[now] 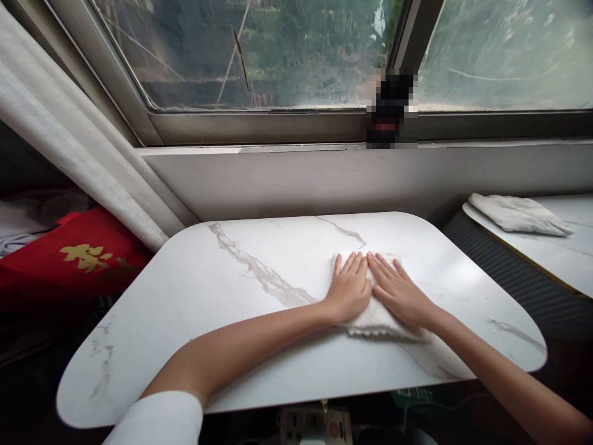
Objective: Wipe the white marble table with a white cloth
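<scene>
A white cloth lies spread on the white marble-patterned tabletop, right of its middle. My left hand rests flat on the cloth's left part with its fingers stretched forward. Beside it, my right hand presses flat on the cloth too, fingers extended and slightly spread. The two hands nearly meet at the index fingers. Neither hand grips the cloth; both lie on top and cover much of it.
A second white cloth lies folded on another marble-patterned table at right. The window sill wall borders the table's far side. A curtain and a red bag are at left. A power strip sits below the front edge.
</scene>
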`<state>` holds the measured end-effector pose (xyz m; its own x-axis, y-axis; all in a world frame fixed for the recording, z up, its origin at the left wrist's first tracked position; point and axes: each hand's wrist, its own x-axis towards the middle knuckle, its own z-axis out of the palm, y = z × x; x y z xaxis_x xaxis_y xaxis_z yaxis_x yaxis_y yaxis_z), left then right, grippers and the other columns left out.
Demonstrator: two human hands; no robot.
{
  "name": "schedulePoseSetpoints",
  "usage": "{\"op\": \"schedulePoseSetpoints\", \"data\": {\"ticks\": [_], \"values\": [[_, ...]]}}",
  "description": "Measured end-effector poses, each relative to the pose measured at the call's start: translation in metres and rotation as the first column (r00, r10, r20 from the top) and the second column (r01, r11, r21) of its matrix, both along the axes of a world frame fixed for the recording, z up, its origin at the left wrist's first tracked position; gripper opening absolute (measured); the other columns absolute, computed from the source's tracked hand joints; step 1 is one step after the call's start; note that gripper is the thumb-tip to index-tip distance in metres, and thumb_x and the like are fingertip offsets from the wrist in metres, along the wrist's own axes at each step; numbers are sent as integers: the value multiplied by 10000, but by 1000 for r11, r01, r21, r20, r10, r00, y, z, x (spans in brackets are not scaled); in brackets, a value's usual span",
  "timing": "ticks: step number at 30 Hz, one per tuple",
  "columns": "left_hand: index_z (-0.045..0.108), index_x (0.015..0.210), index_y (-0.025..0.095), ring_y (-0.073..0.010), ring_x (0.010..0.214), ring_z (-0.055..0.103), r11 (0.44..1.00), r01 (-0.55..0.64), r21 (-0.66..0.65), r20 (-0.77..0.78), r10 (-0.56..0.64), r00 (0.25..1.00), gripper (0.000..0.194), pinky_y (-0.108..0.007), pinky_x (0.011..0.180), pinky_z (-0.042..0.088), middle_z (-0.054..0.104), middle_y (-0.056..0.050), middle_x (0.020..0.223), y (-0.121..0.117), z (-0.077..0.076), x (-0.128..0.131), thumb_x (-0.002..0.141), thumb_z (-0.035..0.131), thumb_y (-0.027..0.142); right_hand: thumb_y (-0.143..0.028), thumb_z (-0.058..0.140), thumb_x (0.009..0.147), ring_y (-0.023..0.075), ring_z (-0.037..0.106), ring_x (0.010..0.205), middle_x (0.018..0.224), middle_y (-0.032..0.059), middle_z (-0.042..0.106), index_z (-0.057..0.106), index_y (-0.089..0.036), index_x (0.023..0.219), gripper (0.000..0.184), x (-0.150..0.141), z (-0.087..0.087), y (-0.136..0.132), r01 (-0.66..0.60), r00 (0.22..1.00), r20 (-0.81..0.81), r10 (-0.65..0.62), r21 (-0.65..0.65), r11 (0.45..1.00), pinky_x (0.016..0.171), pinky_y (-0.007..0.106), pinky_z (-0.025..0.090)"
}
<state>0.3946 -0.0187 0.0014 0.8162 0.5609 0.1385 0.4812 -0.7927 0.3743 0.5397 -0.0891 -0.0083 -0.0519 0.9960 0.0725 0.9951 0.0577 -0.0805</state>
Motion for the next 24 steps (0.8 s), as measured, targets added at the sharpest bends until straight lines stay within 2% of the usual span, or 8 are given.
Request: {"op": "schedulePoseSetpoints", "data": {"ticks": [5, 8, 11, 17, 24], "values": [[299, 1404, 41, -172, 1375, 204, 990, -105, 93, 7, 105, 994, 505, -390, 1145, 64, 297, -95, 1477, 61, -5, 41, 944, 191, 219, -241, 224, 890, 224, 233, 1370, 1481, 74, 297, 233, -124, 1453, 575, 19, 0, 79, 191, 980, 46, -194, 64, 980, 1112, 486, 203], [316, 1398, 47, -169, 1371, 215, 982, -158, 106, 13, 158, 987, 503, -384, 1144, 73, 315, -91, 1470, 95, -7, 65, 942, 191, 221, -206, 241, 870, 208, 260, 1362, 1467, 87, 328, 316, -92, 1418, 564, 36, 1, 116, 191, 980, 37, -195, 101, 976, 1116, 454, 199], [327, 1394, 51, -173, 1369, 223, 972, -201, 120, 27, 199, 980, 506, -389, 1144, 82, 323, -95, 1466, 120, -10, 86, 945, 186, 238, -209, 230, 879, 191, 289, 1351, 1455, 78, 354, 358, -111, 1398, 543, 57, 2, 142, 184, 983, -23, -183, 118, 976, 1111, 444, 211], [331, 1386, 27, -204, 1360, 243, 958, -232, 166, 43, 228, 973, 519, -418, 1141, 79, 353, -123, 1446, 143, -14, 116, 939, 211, 262, -223, 222, 882, 179, 303, 1344, 1446, 55, 373, 389, -143, 1382, 533, 88, 1, 171, 186, 977, -125, -170, 127, 974, 1112, 444, 199], [326, 1388, 26, -223, 1363, 234, 955, -226, 191, 40, 223, 974, 524, -435, 1137, 62, 341, -141, 1449, 143, -15, 120, 935, 220, 266, -210, 222, 876, 187, 284, 1353, 1457, 74, 354, 378, -104, 1385, 543, 92, 0, 169, 158, 986, -80, -148, 138, 978, 1115, 445, 189]]}}
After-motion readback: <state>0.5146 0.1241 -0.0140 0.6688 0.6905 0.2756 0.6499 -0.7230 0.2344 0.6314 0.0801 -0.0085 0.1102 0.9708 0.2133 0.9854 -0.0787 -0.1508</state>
